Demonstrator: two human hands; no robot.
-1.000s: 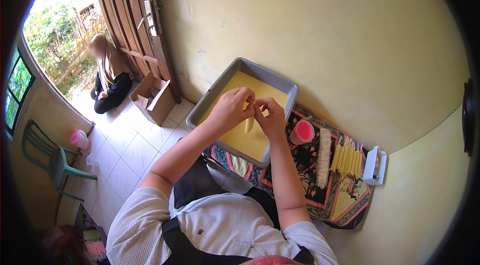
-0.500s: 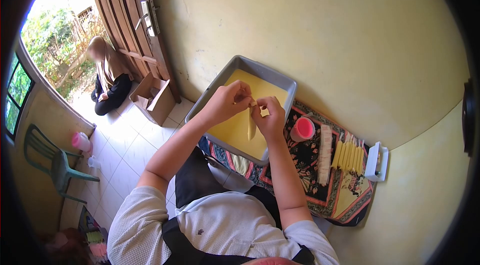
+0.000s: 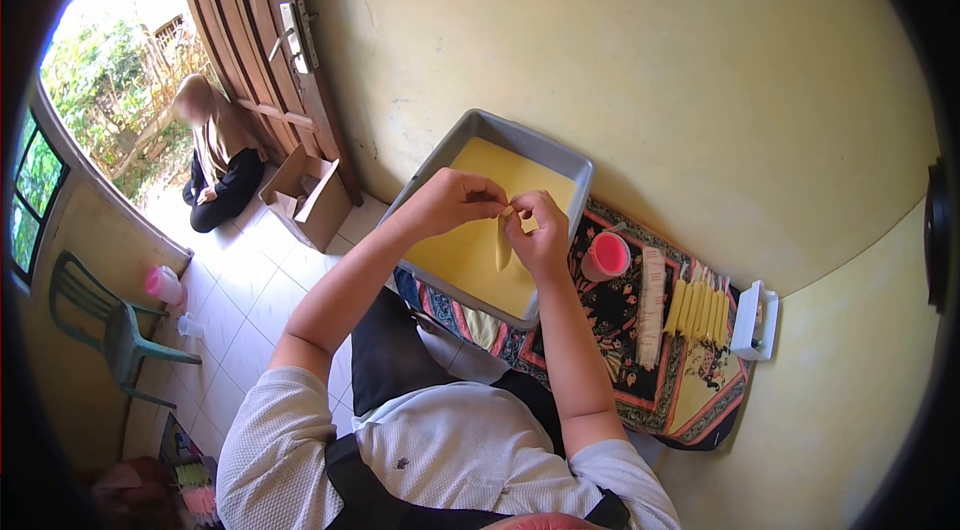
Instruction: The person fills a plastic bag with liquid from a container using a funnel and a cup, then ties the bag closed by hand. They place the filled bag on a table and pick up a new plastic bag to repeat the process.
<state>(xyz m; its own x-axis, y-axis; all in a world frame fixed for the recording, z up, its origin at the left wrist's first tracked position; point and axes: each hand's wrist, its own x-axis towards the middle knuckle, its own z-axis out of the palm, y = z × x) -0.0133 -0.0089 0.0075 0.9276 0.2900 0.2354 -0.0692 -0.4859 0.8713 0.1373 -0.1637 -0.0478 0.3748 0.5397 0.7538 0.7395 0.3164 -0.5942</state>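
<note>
Head view: the left hand [image 3: 450,205] and the right hand [image 3: 540,235] meet over a grey metal tray [image 3: 565,165] that holds a smooth yellow sheet [image 3: 480,260]. Both hands have their fingertips pressed together on the upper end of a narrow yellow strip [image 3: 502,245], which hangs down from the pinch above the sheet; whether its lower end touches the sheet cannot be told. The tray rests on a patterned mat [image 3: 610,330] against the yellow wall. Just beside the tray, at 3 o'clock from the right hand, stands a pink cup [image 3: 606,257]. Further along at 4 o'clock lie a pale stack of strips [image 3: 650,308], a row of yellow rolled pieces [image 3: 700,312] and a white tool [image 3: 757,322] at the mat's edge. At 9 o'clock, well apart, another person [image 3: 218,165] sits by the open wooden door [image 3: 270,40], with a cardboard box [image 3: 305,195] close by.
</note>
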